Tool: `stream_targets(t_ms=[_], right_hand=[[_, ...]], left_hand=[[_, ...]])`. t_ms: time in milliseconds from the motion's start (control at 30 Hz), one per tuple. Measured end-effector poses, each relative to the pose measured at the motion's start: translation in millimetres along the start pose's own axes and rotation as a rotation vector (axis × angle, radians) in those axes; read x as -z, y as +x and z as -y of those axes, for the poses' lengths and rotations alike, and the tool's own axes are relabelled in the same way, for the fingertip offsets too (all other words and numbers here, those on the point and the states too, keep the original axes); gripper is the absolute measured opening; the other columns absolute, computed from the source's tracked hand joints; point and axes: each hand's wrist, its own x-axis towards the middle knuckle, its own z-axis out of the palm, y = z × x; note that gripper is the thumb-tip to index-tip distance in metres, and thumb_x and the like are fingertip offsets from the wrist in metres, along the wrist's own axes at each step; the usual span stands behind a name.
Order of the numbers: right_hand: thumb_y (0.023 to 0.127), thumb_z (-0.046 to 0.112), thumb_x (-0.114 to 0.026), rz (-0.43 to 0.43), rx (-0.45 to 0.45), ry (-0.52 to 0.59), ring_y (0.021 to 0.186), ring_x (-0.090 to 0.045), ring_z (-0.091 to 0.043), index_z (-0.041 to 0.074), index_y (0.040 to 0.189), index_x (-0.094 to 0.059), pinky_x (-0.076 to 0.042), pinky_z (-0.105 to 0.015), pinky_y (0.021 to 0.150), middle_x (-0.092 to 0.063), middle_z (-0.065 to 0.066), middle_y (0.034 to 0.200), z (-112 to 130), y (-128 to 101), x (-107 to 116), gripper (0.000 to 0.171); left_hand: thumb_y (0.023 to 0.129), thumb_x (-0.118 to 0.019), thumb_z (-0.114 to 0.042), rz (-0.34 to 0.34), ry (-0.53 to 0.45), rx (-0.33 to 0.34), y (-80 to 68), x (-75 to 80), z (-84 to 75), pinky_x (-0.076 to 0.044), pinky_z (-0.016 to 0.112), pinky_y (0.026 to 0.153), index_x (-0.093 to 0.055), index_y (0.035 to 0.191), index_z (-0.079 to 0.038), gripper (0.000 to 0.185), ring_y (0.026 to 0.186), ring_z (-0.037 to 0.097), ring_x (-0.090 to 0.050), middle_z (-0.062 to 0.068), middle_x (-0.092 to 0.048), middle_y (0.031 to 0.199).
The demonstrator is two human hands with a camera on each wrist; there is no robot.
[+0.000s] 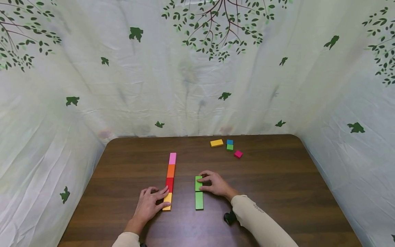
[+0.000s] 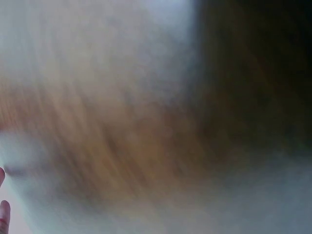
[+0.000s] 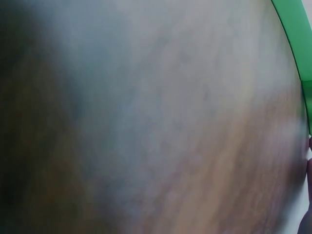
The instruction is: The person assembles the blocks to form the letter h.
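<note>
A straight row of blocks lies on the table, from the far end pink, orange, red and yellow. My left hand rests against its near end, thumb on the yellow block and a fingertip by the yellow-red joint. To the right, two green blocks lie end to end. My right hand pinches the far green block between thumb and fingers; the near green block lies untouched. Green blocks edge the right wrist view. Both wrist views are mostly blurred.
At the table's far side lie another yellow block, a blue block against a small green block, and a crimson block. A leaf-patterned curtain hangs behind the wooden table.
</note>
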Motion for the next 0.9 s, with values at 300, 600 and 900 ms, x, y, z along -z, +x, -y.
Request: stream_targets(t_ms=[300, 600, 900], right_hand=[[0.087, 0.021, -0.074, -0.017, 0.002, 0.036, 0.118, -0.053, -0.025, 0.007, 0.116, -0.071, -0.041, -0.043, 0.1, -0.059, -0.006, 0.125, 1.1, -1.6, -1.5, 0.033], [0.086, 0.023, -0.074, -0.02, -0.004, 0.036, 0.117, -0.053, -0.023, 0.009, 0.115, -0.072, -0.041, -0.041, 0.099, -0.059, -0.004, 0.123, -1.3, -2.7, -2.9, 0.033], [0.086, 0.021, -0.074, -0.017, -0.017, 0.046, 0.118, -0.053, -0.022, 0.009, 0.116, -0.071, -0.041, -0.041, 0.1, -0.059, -0.002, 0.124, -2.3, -2.8, -4.8, 0.032]], left_hand=[[0.074, -0.076, -0.048, -0.013, -0.002, -0.007, -0.2, 0.2, -0.5, -0.029, 0.05, 0.094, -0.066, 0.123, -0.019, 0.058, 0.108, 0.026, -0.05, -0.006, -0.062, 0.129], [0.073, -0.078, -0.046, -0.038, -0.005, -0.028, -0.4, 0.1, 0.0, -0.03, 0.049, 0.092, -0.067, 0.122, -0.019, 0.057, 0.106, 0.026, -0.051, -0.006, -0.063, 0.128], [0.073, -0.078, -0.046, -0.029, -0.007, -0.013, -0.1, -0.1, -0.6, -0.03, 0.049, 0.093, -0.066, 0.122, -0.019, 0.058, 0.107, 0.026, -0.05, -0.005, -0.062, 0.129]])
